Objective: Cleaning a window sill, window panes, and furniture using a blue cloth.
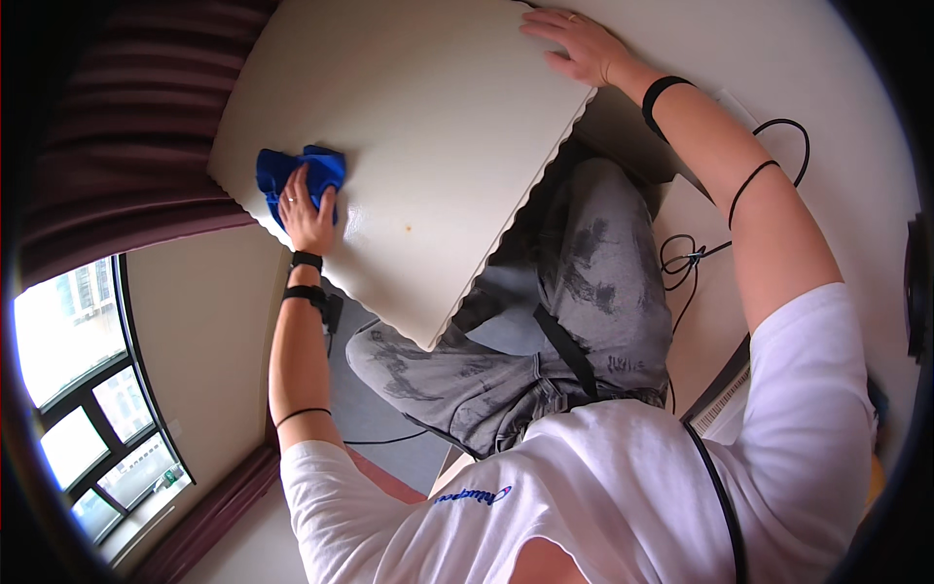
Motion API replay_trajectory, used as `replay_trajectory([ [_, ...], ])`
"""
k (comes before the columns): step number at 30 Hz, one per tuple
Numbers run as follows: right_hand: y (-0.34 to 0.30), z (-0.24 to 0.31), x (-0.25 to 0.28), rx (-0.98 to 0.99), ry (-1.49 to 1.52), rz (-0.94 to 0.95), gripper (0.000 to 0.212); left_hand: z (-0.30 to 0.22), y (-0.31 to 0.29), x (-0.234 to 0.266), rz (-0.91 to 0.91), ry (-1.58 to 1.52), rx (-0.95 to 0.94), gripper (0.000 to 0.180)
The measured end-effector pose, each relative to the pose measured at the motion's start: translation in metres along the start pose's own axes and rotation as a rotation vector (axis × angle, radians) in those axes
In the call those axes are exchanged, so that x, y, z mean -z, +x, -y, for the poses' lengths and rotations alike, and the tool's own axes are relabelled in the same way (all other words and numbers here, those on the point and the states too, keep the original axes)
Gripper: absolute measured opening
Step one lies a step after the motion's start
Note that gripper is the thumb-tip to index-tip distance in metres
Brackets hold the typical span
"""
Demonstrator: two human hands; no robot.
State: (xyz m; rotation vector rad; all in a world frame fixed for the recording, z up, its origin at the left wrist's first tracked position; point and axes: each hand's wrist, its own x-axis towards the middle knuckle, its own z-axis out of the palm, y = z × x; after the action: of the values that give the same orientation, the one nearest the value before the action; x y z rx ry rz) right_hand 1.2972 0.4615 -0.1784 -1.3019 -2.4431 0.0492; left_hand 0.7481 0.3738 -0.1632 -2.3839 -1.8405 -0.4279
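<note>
A blue cloth (326, 167) lies bunched on the cream tabletop (409, 127), near its left edge. My left hand (307, 216) holds the cloth against the surface, palm down with its fingers over it. A wet-looking shiny patch shows on the tabletop just right of this hand. At the far right corner my right hand (581, 51) rests with fingers stretched out, touching the table's edge and holding nothing. A small brownish spot marks the tabletop between the two hands. The table's rim is scalloped.
My legs in grey trousers (608, 282) are at the table's near right side, partly under it. Dark red curtains (146, 117) hang at left, above a window (97, 389). A black cable (696, 256) loops along the right, beside the pale wall (827, 117).
</note>
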Motion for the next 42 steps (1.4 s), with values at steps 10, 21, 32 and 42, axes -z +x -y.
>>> replay_trajectory([
  [10, 0.001, -0.002, 0.006, 0.019, -0.073, -0.005, 0.05, 0.043, 0.051, -0.02, -0.037, 0.063, 0.165, 0.067],
  [21, 0.131, 0.149, 0.024, -0.327, -0.149, 0.625, 0.036, -0.039, 0.025, -0.007, -0.027, 0.009, 0.247, 0.07],
  [32, 0.121, 0.297, 0.015, 0.018, 0.126, 0.561, 0.051, -0.129, -0.077, 0.053, 0.012, -0.194, 0.005, 0.074],
  [42, 0.074, 0.314, -0.007, 0.051, -0.354, 0.761, 0.09, -0.037, -0.14, 0.076, 0.075, -0.057, 0.102, 0.058],
])
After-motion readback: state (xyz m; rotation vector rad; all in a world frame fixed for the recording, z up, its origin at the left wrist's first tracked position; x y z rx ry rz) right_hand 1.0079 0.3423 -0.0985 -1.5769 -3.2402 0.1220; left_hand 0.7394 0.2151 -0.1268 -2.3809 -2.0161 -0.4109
